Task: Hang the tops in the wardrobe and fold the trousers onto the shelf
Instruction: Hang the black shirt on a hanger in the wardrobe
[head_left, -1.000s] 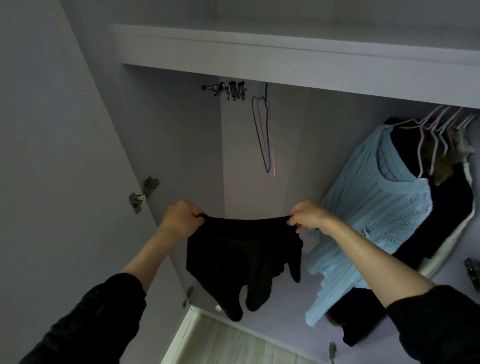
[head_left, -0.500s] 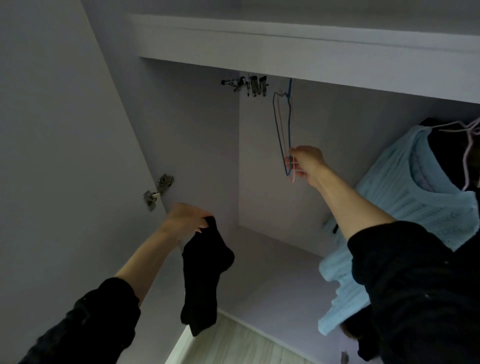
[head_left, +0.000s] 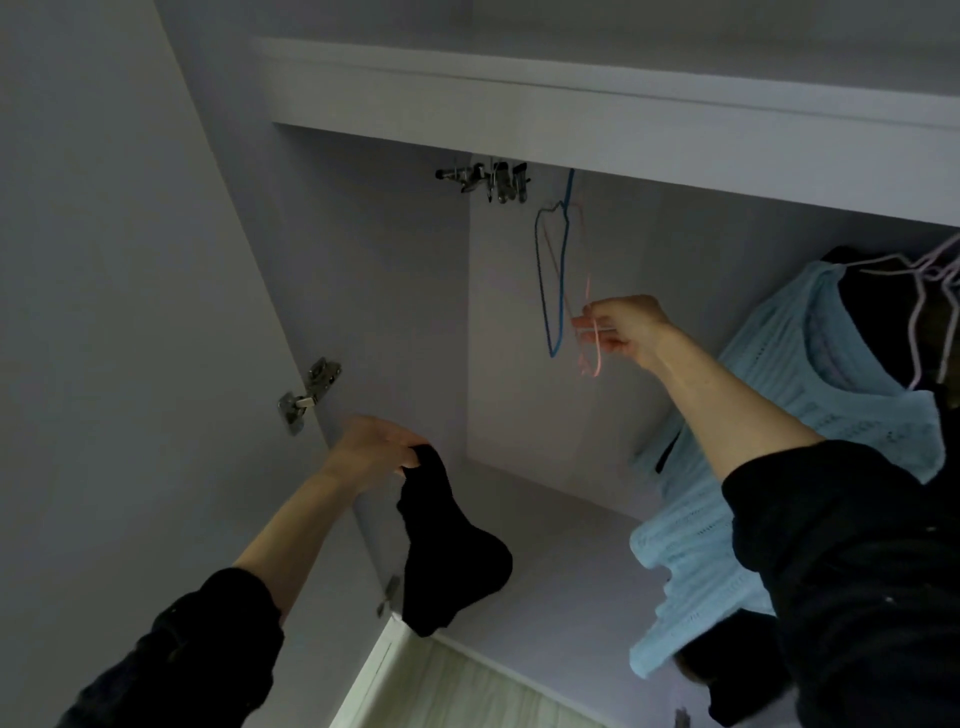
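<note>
We hold the black garment (head_left: 447, 545) by one edge in our left hand (head_left: 376, 447), fingers curled round a bunched bit of fabric, and it hangs limp below that grip, in front of the open wardrobe and just beside the door hinge (head_left: 309, 395). It looks soft and light, with no stiffness of its own, so it sags wherever we are not holding it. We judge it best taken at the shoulders or waistband and spread flat before it goes on a hanger.

Our right hand (head_left: 626, 327) pinches a thin pink wire hanger (head_left: 592, 338), its fingers closed round the wire. The hanger seems light and springy, easy to snag. A blue hanger (head_left: 553, 280) hangs free just beside it from under the shelf (head_left: 571, 98), near some metal clips (head_left: 493, 179).

Further right, a pale blue knitted top (head_left: 810, 415) already hangs with darker clothes (head_left: 872, 322) behind it. We can read no label, brand or writing anywhere.
</note>
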